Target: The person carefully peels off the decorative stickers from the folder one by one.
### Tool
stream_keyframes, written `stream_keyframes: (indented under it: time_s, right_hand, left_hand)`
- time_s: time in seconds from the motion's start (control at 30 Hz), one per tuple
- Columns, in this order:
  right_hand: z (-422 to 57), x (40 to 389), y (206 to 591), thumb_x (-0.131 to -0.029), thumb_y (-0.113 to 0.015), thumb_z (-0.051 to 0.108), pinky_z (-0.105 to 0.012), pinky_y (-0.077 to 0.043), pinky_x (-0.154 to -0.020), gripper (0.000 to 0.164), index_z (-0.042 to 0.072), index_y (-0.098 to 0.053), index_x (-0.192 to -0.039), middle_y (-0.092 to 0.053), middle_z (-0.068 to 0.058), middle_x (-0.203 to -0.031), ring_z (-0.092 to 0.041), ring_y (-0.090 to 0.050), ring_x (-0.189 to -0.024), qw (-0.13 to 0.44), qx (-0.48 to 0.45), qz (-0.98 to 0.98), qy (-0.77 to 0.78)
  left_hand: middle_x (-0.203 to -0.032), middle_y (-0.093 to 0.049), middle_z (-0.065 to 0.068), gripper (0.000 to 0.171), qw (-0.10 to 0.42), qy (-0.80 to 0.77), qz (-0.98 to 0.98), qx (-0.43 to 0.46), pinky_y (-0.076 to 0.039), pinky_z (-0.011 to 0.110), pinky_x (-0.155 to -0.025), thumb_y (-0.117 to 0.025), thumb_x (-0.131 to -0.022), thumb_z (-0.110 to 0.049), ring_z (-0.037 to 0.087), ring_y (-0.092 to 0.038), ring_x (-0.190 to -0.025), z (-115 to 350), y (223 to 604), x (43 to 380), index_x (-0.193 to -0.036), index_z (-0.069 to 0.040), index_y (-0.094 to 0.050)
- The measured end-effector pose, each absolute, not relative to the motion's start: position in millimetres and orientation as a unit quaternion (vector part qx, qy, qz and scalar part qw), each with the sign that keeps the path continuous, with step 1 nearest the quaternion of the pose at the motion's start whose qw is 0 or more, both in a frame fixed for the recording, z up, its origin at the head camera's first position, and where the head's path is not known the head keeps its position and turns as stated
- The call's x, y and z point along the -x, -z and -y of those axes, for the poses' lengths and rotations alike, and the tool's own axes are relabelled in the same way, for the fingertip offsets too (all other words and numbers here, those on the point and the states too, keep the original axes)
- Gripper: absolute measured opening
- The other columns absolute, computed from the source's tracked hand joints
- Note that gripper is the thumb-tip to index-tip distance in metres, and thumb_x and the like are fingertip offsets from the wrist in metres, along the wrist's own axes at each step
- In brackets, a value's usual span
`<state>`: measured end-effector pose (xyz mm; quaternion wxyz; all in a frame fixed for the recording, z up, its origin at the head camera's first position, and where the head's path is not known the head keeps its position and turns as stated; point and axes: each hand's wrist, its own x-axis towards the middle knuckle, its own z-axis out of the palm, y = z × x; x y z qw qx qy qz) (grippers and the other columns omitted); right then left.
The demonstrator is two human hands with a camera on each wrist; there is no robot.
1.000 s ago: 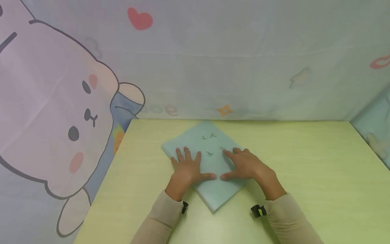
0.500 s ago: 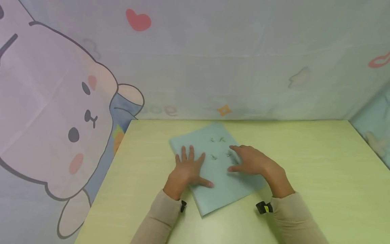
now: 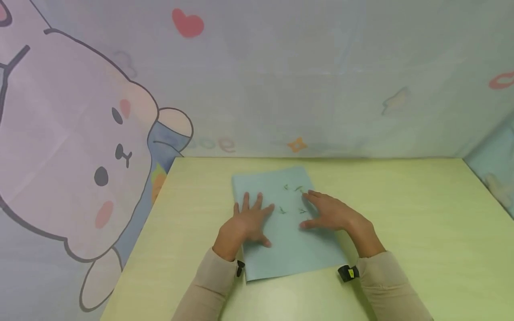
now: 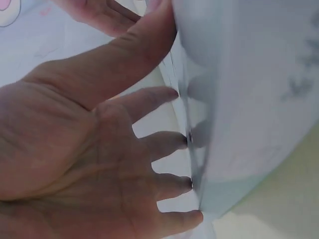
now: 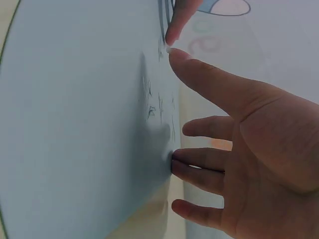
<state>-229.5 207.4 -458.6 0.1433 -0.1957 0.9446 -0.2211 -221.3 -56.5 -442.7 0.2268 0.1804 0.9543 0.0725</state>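
A flat, light blue rectangular booklet-like thing (image 3: 295, 252) lies slightly askew on the table. Small green leafy marks (image 3: 283, 210) show on its upper face. My left hand (image 3: 246, 225) rests on its left side with fingers spread; in the left wrist view the fingertips (image 4: 180, 185) meet its surface. Over the right side is my right hand (image 3: 335, 213), fingers extended and thumb apart. In the right wrist view some right fingertips (image 5: 178, 168) come up to the surface, but contact is hard to tell for each. Neither hand is curled round anything.
The pale yellow-green table (image 3: 409, 223) extends to both sides. A printed cloth (image 3: 321, 67) hangs behind its back edge, with a cartoon animal (image 3: 80, 133) at the left. Black wrist devices (image 3: 347, 273) sit at the sleeve cuffs.
The light blue booklet-like thing has turned clockwise from a diamond position to nearly square with the table, its far corner shifting right. My right hand has moved slightly right.
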Motion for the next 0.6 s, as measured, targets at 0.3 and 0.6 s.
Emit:
stream_keyframes:
  time_s: [0.3,0.6]
  right_hand:
    - [-206.8,232.0,456.1,-0.096,-0.077,0.048,-0.065,-0.032,-0.119,0.088,-0.003,-0.042,-0.16,-0.033,-0.03,-0.166,-0.052,-0.032,-0.152,0.158,0.19,-0.946,0.209]
    - [-205.0,235.7,452.8,-0.1,-0.074,0.045,-0.064,-0.032,-0.12,0.082,-0.005,-0.043,-0.158,-0.036,-0.032,-0.164,-0.052,-0.034,-0.151,0.16,0.19,-0.944,0.218]
  left_hand:
    - [-0.177,-0.005,0.017,0.113,0.209,-0.117,-0.962,-0.134,-0.012,0.069,-0.125,-0.093,-0.081,-0.045,0.047,0.002,-0.161,72.2,439.0,224.8,-0.169,-0.015,-0.029]
    - [-0.178,-0.001,0.011,0.113,0.217,-0.151,-0.952,-0.157,-0.014,0.072,-0.122,-0.089,-0.085,-0.048,0.049,0.001,-0.161,89.8,445.0,234.0,-0.171,-0.016,-0.024]
